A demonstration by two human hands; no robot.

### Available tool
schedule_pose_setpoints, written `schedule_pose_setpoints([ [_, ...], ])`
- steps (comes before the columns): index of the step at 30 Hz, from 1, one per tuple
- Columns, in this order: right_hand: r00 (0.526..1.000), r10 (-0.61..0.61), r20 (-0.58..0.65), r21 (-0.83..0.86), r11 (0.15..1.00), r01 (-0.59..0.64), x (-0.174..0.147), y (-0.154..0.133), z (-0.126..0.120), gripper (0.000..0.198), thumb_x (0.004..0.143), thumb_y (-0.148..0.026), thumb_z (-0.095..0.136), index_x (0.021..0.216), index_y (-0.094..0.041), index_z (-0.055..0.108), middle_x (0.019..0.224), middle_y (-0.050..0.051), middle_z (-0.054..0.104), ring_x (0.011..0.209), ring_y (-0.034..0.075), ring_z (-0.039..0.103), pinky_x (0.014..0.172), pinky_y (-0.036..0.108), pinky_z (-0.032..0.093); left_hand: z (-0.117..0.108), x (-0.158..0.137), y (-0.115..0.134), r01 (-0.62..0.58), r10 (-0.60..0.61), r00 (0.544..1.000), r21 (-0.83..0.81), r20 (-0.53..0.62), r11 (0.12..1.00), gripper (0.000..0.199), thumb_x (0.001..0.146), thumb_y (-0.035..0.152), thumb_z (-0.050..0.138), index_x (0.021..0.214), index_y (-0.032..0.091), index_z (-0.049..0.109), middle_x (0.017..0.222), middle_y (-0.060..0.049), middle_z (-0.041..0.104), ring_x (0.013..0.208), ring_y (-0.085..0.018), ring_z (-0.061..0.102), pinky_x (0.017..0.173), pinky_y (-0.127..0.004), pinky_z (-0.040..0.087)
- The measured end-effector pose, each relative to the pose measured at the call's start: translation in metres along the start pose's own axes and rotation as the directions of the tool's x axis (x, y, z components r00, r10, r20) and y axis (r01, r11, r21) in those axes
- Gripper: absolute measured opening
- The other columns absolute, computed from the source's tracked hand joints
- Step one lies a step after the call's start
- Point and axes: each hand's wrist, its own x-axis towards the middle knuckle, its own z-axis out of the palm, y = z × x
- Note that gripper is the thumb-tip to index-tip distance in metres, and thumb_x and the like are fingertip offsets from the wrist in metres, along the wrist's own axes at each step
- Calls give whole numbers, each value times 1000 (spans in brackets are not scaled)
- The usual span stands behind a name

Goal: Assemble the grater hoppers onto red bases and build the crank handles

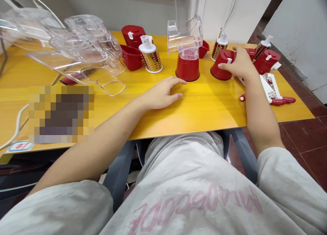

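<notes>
My right hand is wrapped round a red grater base with a dark bottom rim and a small white tab, toward the right of the table. My left hand rests near the table surface, fingers apart and holding nothing. Just beyond it stands a red base with a clear plastic grater housing on top. A metal grating drum with a white top is behind the base in my right hand. Another drum stands left of the clear housing.
Clear plastic housings are heaped at the left. Red parts stand behind the left drum. Another red base and white parts with red handles lie at the right edge. A blurred dark object lies front left beside a white cable.
</notes>
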Motion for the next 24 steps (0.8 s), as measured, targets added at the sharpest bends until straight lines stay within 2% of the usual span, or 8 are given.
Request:
schedule_pose_setpoints([
  [3,995,-49,90,-82,995,56,-7,-2,-13,99,94,-60,109,174,-15,70,181,29,71,170,48,72,156,71,57,1,0,1,-4,4,1000,-22,-8,1000,86,107,55,73,181,10,73,186,-27,73,172,-52,72,152,-75,55],
  [6,979,-113,168,-133,982,136,-15,-5,-19,105,77,-67,118,164,-23,78,168,22,80,153,48,80,145,71,67,1,-1,1,-3,1,1000,-88,-22,996,91,106,56,77,184,11,68,190,-28,70,176,-51,70,155,-73,53],
  [9,952,-185,243,-136,965,223,-27,-13,-22,116,68,-79,120,161,-24,79,160,20,83,145,50,81,139,74,69,1,-4,4,-4,3,1000,-172,-7,985,104,107,67,82,191,9,59,193,-31,65,181,-53,66,155,-73,53],
  [12,915,-282,289,-73,947,314,-41,-29,-19,113,68,-87,118,154,-23,82,151,19,85,140,49,82,135,73,70,2,-5,6,-23,31,999,-265,27,964,125,103,84,93,197,15,49,194,-31,63,185,-54,60,155,-76,51],
  [15,849,-432,305,88,900,427,-52,-49,-2,104,73,-87,115,149,-23,85,147,17,86,135,46,82,133,70,71,5,-1,3,-109,119,993,-340,9,934,145,90,93,108,201,26,43,198,-28,60,186,-56,59,156,-80,48],
  [17,803,-544,244,220,837,500,-56,-62,20,104,76,-87,113,154,-23,85,152,17,85,140,46,81,135,70,70,7,3,-2,-182,182,983,-378,-37,908,156,79,93,117,202,32,42,204,-27,53,186,-58,57,157,-81,47],
  [20,754,-644,130,361,739,569,-60,-78,57,118,78,-93,110,169,-25,79,170,18,80,158,48,76,145,71,66,7,8,-9,-252,221,967,-389,-122,886,169,65,95,124,201,34,44,209,-24,44,190,-60,51,161,-79,44],
  [24,701,-704,117,456,665,592,-59,-88,87,143,76,-114,99,183,-24,69,185,23,72,174,52,68,159,75,55,-4,6,-16,-246,190,964,-349,-186,904,163,66,97,122,197,32,52,204,-21,52,191,-59,51,163,-76,42],
])
